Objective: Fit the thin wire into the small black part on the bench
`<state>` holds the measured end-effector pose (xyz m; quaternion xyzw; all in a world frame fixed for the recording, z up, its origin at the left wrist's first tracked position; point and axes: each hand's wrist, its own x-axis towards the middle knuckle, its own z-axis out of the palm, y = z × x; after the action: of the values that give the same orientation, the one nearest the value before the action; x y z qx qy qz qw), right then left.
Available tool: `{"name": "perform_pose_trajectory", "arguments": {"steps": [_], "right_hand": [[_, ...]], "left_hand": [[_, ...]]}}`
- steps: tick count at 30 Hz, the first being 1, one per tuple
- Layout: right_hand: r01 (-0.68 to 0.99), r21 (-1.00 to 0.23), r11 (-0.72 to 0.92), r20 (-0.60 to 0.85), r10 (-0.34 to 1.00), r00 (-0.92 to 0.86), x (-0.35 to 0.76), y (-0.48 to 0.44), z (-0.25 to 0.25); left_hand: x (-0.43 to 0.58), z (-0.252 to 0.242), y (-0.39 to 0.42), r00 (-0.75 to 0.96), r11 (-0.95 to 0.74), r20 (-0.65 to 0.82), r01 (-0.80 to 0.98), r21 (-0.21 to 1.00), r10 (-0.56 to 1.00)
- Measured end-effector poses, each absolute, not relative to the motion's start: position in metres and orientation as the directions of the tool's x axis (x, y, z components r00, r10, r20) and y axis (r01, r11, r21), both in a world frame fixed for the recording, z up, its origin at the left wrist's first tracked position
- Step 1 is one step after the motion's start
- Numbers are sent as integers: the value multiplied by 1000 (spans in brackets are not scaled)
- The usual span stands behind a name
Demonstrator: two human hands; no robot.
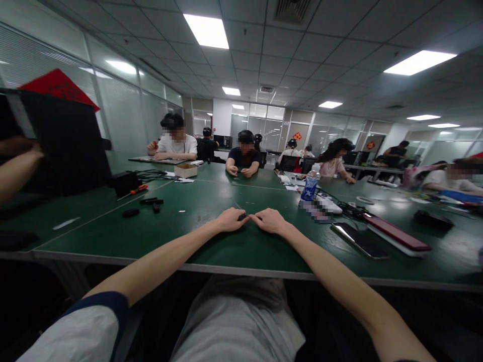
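My left hand (231, 219) and my right hand (269, 220) meet low over the green table (196, 246), near its front edge. A small black object (242, 216) shows at the left hand's fingertips, mostly hidden by the fingers. My right fingertips reach it from the other side, though I cannot tell whether they grip it. A red-handled screwdriver (138, 189) and small black pieces (151, 203) lie to the left, out of reach of my fingers.
To the right lie a water bottle (310, 186), a phone (360, 240), a red-topped laptop (396, 234) and tangled black cables (347, 207). A cardboard box (185, 170) stands farther ahead. Several co-workers sit around the table, and another person's forearm (18, 171) enters at the left.
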<state>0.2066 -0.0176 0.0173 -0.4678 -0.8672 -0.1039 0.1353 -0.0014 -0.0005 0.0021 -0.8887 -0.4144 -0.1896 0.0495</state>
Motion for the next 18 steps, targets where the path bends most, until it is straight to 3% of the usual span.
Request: {"name": "perform_pose_trajectory", "arguments": {"steps": [10, 18], "right_hand": [[878, 154, 453, 211, 853, -477, 200, -29, 27], [870, 207, 447, 201, 851, -485, 196, -35, 28]], "left_hand": [[-1, 3, -2, 583, -639, 377, 768, 31, 719], [-3, 4, -5, 584, -605, 327, 795, -45, 743]]}}
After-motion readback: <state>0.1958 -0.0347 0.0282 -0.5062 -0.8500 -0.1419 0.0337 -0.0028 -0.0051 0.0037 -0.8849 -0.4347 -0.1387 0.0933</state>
